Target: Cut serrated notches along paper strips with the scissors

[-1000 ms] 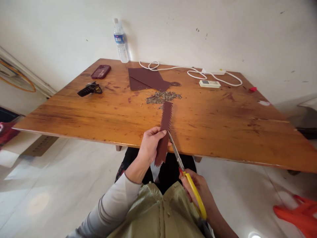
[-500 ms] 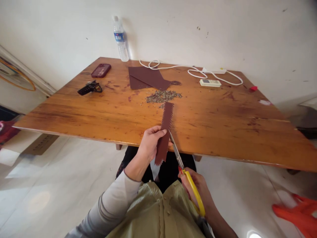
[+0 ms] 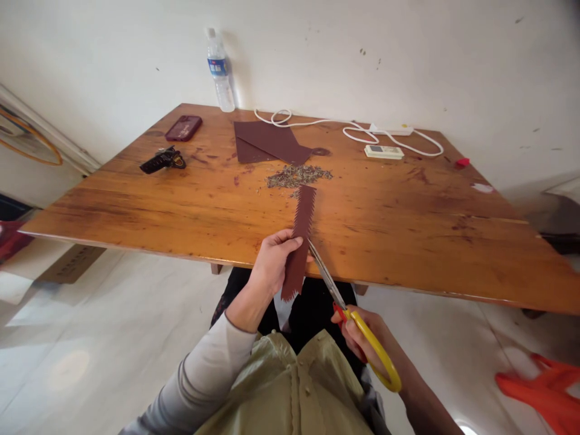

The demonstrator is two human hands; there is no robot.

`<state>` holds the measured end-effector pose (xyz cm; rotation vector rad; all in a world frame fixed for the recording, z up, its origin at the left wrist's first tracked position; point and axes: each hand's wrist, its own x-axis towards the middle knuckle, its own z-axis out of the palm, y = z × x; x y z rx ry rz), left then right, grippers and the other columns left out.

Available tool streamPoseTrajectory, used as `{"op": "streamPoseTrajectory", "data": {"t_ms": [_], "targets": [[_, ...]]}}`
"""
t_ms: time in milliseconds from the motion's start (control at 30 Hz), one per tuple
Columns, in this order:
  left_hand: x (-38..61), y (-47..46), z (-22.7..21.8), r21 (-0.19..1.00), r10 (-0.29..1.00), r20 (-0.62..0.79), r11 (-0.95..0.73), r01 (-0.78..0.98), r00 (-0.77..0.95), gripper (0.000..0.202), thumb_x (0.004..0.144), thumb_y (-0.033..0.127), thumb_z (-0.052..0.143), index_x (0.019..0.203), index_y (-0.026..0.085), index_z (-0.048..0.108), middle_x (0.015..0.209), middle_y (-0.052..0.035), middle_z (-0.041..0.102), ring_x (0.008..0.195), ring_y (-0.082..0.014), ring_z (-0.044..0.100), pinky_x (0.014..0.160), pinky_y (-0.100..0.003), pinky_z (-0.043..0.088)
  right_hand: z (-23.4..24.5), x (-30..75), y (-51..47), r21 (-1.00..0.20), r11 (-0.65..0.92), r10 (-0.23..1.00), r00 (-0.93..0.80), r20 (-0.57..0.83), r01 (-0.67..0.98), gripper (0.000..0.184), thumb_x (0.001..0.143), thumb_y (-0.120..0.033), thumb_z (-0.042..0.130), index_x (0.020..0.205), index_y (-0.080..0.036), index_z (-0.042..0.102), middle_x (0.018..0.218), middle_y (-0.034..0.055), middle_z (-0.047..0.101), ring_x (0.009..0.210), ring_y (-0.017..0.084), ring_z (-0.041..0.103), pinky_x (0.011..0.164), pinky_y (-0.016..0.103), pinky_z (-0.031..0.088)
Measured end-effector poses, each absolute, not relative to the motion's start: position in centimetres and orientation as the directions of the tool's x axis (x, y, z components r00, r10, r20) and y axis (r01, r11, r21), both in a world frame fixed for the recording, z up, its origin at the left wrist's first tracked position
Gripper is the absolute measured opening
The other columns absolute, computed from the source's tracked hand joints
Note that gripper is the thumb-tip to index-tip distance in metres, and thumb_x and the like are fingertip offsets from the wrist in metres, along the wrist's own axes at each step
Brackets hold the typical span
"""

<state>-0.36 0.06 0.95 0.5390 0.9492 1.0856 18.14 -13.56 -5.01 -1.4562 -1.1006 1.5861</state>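
My left hand (image 3: pixel 274 260) pinches a dark maroon strip of card or paper (image 3: pixel 304 211) over the table's front edge, thumb on top. Small teeth are cut along both long sides of the strip's far part, and its near end is jagged too. In my right hand (image 3: pixel 365 335) is a pair of scissors (image 3: pixel 333 289) with yellow and red handles. Their blade tips meet the strip's right edge, just beside my left thumb. Beyond the strip's far end lies a heap of small cut scraps (image 3: pixel 299 176).
Maroon sheets (image 3: pixel 272 142) lie behind the scraps on the wooden table (image 3: pixel 408 241). A phone (image 3: pixel 183 128), a black hair claw (image 3: pixel 163 159) and a water bottle (image 3: pixel 220 72) are at the left. A white cable (image 3: pixel 326 121) and a remote control (image 3: pixel 383 151) lie at the back right.
My right hand and the scissors' handles have swung outward to the right, while the blade tips stay by the strip's edge. My left hand holds the strip almost unmoved.
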Motion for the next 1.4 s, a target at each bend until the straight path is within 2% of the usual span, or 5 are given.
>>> {"op": "streamPoseTrajectory", "data": {"t_ms": [500, 667, 900, 1133, 1400], "targets": [[-0.5, 0.0, 0.9, 0.778, 0.911, -0.379, 0.41, -0.476, 0.164, 0.025, 0.055, 0.023, 0.083, 0.067, 0.016, 0.062, 0.058, 0.0009, 0.064, 0.05, -0.0151, 0.064, 0.052, -0.027, 0.054, -5.8, 20.1, -13.2, -0.92, -0.36, 0.906, -0.179, -0.384, 0.153, 0.064, 0.08, -0.08, 0.06, 0.089, -0.016, 0.065, 0.046, -0.0107, 0.034, 0.037, 0.006, 0.024, 0.038, 0.022, 0.013], [-0.5, 0.0, 0.9, 0.777, 0.91, -0.376, 0.411, -0.476, 0.173, 0.024, 0.055, 0.022, 0.083, 0.068, 0.015, 0.064, 0.059, 0.0004, 0.064, 0.051, -0.0151, 0.064, 0.054, -0.028, 0.054, -5.1, 20.3, -13.1, -0.913, -0.357, 0.906, -0.164, -0.39, 0.196, 0.061, 0.082, -0.079, 0.058, 0.079, -0.019, 0.061, 0.047, -0.0102, 0.03, 0.038, 0.006, 0.023, 0.038, 0.023, 0.012], [-0.5, -0.1, 1.1, 0.77, 0.908, -0.383, 0.416, -0.484, 0.171, 0.023, 0.055, 0.021, 0.084, 0.064, 0.015, 0.063, 0.059, 0.0006, 0.064, 0.05, -0.0144, 0.063, 0.054, -0.028, 0.056, -5.4, 20.2, -13.3, -0.912, -0.392, 0.898, -0.164, -0.408, 0.121, 0.062, 0.078, -0.08, 0.062, 0.082, -0.018, 0.062, 0.044, -0.0122, 0.031, 0.036, 0.005, 0.02, 0.037, 0.021, 0.012], [-0.5, 0.0, 0.9, 0.766, 0.907, -0.384, 0.417, -0.49, 0.173, 0.025, 0.055, 0.022, 0.084, 0.067, 0.015, 0.063, 0.06, 0.0004, 0.065, 0.051, -0.0151, 0.064, 0.055, -0.029, 0.058, -5.8, 20.6, -13.0, -0.936, -0.311, 0.917, -0.206, -0.341, 0.163, 0.06, 0.086, -0.074, 0.059, 0.089, -0.015, 0.067, 0.047, -0.0106, 0.034, 0.038, 0.005, 0.023, 0.038, 0.022, 0.013], [-0.6, -0.1, 1.3, 0.751, 0.9, -0.391, 0.434, -0.497, 0.195, 0.025, 0.054, 0.021, 0.086, 0.068, 0.014, 0.067, 0.061, 0.0008, 0.066, 0.052, -0.0134, 0.063, 0.057, -0.029, 0.058, -5.2, 20.1, -13.2, -0.913, -0.398, 0.902, -0.141, -0.408, 0.089, 0.058, 0.077, -0.076, 0.067, 0.082, -0.018, 0.064, 0.045, -0.0123, 0.031, 0.037, 0.004, 0.02, 0.037, 0.021, 0.013]]}}
